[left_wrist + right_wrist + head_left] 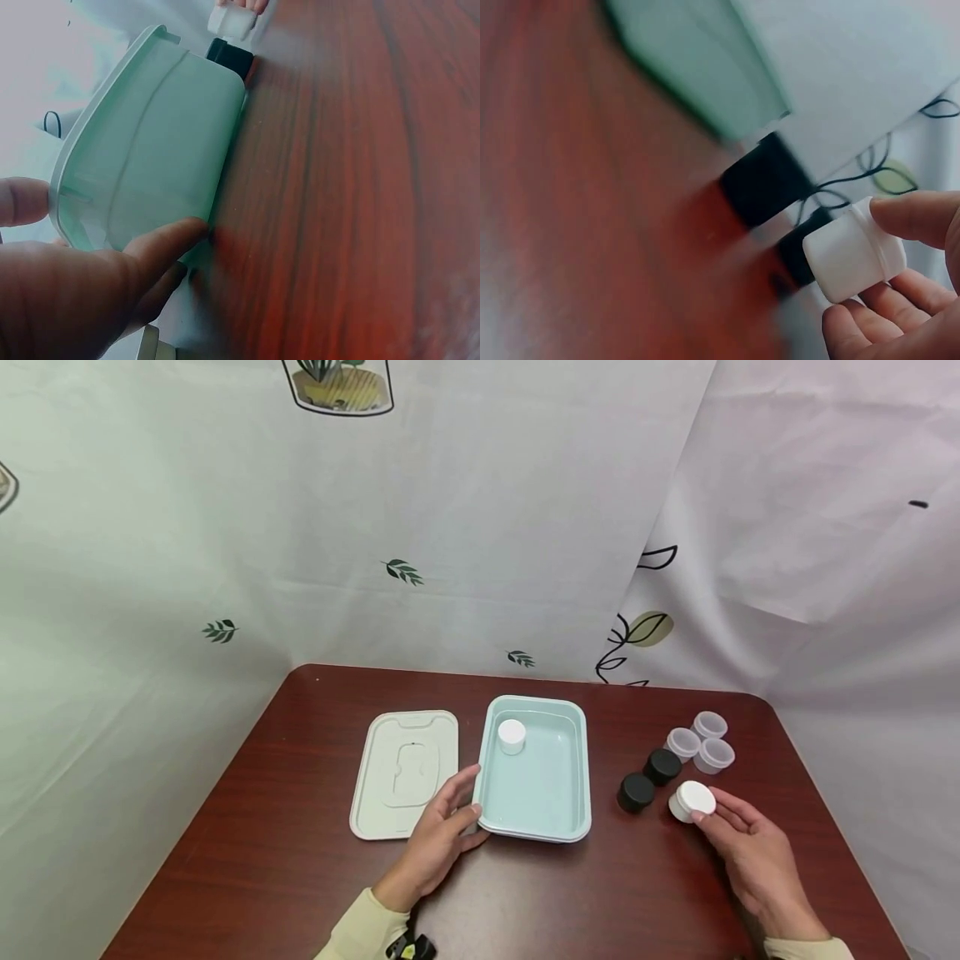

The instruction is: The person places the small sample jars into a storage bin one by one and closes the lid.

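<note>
A light blue rectangular tub (534,777) stands mid-table, with one small white jar (512,737) inside at its back left. The fingers of my left hand (438,843) are spread and touch the tub's left side near the front corner; in the left wrist view they rest against its wall (165,142). With thumb and fingers, my right hand (757,860) pinches another white lidded jar (692,801), right of the tub. In the right wrist view this white jar (847,259) is tilted between thumb and fingertips. Close by are two black jars (636,792).
Several translucent white cups (714,755) stand behind the black jars at the right. A pale flat lid (405,775) lies left of the tub. Behind the brown table (285,877) hangs a pale printed cloth (480,527).
</note>
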`<state>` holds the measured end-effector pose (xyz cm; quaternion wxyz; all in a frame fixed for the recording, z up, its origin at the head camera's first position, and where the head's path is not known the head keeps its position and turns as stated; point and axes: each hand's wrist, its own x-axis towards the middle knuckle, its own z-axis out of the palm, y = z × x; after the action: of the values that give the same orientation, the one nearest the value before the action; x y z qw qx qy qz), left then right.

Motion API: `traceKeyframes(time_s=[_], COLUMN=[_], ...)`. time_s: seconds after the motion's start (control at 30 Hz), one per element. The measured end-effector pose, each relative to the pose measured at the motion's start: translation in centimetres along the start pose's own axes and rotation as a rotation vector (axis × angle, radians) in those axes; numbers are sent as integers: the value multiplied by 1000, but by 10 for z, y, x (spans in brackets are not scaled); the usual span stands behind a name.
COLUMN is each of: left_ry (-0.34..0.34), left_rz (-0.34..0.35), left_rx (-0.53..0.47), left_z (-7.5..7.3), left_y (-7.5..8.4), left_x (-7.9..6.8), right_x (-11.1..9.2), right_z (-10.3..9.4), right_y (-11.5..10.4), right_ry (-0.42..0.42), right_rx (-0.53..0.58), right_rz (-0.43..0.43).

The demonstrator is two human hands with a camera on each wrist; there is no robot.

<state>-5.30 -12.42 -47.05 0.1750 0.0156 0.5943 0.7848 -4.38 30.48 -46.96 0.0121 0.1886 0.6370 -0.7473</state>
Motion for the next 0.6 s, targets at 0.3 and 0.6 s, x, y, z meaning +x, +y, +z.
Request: traceKeyframes(time_s=[0.3, 0.6], left_ry=[2, -4], left_rz=[-8, -4], left_rx=[-3, -15], left_z=[0, 0], left_y=[1, 1], left_x=[-1, 0], right_x=[-1, 5], right_z=[12, 68], right_y=[-33, -60], right_ry=[-97, -281], right_rx=[140, 162], right_rz=[-81, -160])
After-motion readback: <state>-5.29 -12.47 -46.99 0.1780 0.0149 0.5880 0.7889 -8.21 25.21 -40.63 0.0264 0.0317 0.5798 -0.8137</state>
